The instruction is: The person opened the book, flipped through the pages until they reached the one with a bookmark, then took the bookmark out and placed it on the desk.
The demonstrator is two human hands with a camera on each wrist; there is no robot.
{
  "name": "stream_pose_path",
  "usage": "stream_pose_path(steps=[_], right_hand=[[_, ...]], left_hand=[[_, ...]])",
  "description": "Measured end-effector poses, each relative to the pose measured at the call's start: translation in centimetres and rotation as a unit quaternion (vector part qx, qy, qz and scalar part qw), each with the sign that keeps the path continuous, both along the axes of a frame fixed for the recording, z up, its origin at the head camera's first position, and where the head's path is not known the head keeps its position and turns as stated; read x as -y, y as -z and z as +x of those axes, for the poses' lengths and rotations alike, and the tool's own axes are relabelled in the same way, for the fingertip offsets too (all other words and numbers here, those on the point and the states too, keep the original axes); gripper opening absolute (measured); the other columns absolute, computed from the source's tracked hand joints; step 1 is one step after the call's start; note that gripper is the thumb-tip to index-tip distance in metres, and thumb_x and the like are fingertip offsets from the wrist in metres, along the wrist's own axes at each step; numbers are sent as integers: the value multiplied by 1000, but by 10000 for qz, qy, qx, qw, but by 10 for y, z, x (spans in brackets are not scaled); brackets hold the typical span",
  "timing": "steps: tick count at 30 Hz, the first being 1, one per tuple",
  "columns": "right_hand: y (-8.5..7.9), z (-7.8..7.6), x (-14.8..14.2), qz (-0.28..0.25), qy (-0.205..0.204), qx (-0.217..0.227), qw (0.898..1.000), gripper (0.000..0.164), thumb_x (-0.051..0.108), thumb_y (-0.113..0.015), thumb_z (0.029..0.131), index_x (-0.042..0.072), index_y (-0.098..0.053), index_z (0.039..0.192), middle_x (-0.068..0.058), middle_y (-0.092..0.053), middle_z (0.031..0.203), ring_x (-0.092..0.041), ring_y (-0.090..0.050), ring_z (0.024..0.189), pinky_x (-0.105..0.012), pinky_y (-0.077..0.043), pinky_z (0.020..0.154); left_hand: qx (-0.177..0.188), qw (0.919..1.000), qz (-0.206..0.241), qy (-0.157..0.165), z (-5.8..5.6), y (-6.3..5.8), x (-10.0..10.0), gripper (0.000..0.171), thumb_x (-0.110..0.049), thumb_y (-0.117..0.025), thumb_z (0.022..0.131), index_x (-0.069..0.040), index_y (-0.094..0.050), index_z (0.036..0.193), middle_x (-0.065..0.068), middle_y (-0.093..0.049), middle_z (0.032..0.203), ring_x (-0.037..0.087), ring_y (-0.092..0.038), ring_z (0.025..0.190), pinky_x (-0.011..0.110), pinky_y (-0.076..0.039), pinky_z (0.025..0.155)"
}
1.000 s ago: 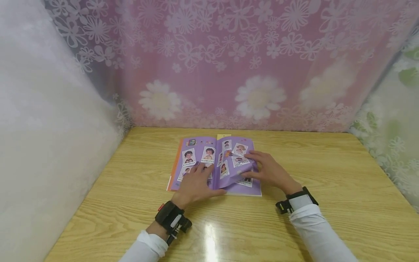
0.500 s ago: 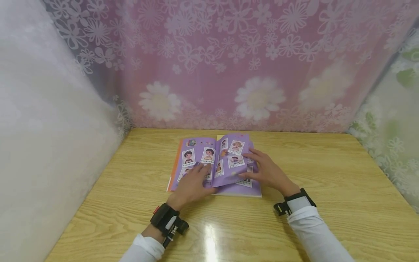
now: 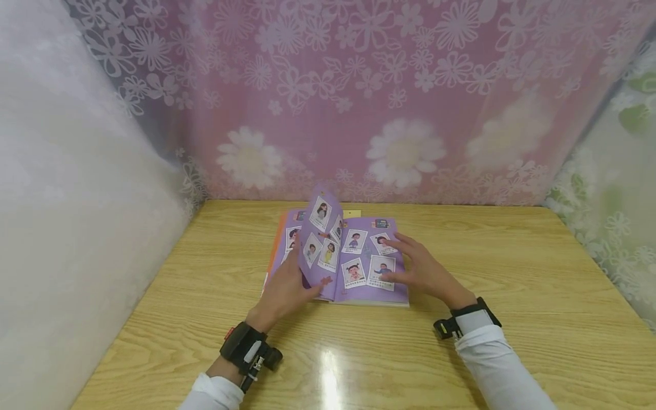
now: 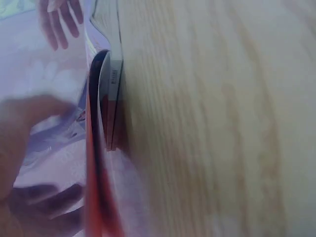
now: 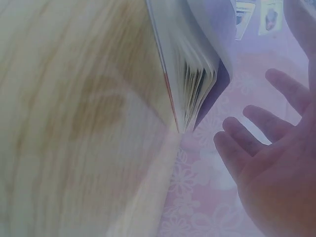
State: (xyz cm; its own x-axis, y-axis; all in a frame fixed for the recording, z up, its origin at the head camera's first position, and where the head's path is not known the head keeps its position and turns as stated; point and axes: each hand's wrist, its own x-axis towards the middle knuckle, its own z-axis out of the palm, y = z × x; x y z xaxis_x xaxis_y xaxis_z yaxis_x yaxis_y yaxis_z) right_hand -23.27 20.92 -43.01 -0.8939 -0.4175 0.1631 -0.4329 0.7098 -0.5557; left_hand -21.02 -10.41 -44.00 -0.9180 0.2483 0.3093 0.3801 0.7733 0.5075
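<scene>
An open book (image 3: 366, 293) with purple pages and framed drawings of children lies on the table. One page (image 3: 323, 239) stands raised, leaning over the left side. My left hand (image 3: 282, 290) is against that page, its thumb at the lower front edge and its other fingers partly hidden behind it. In the left wrist view, the thumb and fingers of the left hand (image 4: 15, 148) are spread apart. My right hand (image 3: 430, 273) has its fingertips at the right page's outer edge. The right wrist view shows the right hand (image 5: 276, 173) with loose, spread fingers beside the page edges.
The book rests on a wood-grain table (image 3: 512, 256). A small yellow tab (image 3: 352, 213) sticks out behind the book's top edge. A pink flowered curtain (image 3: 318, 148) hangs at the table's back, with a pale sheet (image 3: 92, 199) along the left.
The page at my right fingers has swung over to the left and now stands by my left hand, uncovering another right page. My left hand has shifted slightly left; the right hand has barely moved.
</scene>
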Motion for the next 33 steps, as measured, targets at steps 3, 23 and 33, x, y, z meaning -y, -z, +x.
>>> stream_pose_path(steps=[3,23,33], right_hand=[[1,0,-2,41,5,38,10000,85,61,-64,69,16,-40,137,-21,-24,147,-40,-20,132,-63,-22,100],[8,-1,-9,197,-239,598,9977,94,60,-68,65,18,-32,141,-17,-14,151,-37,-13,135,-59,-17,104],[13,-3,-15,389,-585,682,9952,100,56,-73,62,17,-27,143,-18,-10,152,-38,-9,135,-59,-15,105]], left_hand=[[-246,9992,239,-192,-2,-1,4,115,-29,-74,68,-20,11,145,15,-39,139,22,-50,105,38,-46,84],[-111,9896,-1063,959,-12,5,4,85,7,-56,67,-11,-25,143,21,-21,149,38,-12,135,52,-17,108],[905,9738,-1154,1738,-10,8,3,84,9,-49,64,-15,-29,142,10,-23,150,27,-22,135,40,-24,107]])
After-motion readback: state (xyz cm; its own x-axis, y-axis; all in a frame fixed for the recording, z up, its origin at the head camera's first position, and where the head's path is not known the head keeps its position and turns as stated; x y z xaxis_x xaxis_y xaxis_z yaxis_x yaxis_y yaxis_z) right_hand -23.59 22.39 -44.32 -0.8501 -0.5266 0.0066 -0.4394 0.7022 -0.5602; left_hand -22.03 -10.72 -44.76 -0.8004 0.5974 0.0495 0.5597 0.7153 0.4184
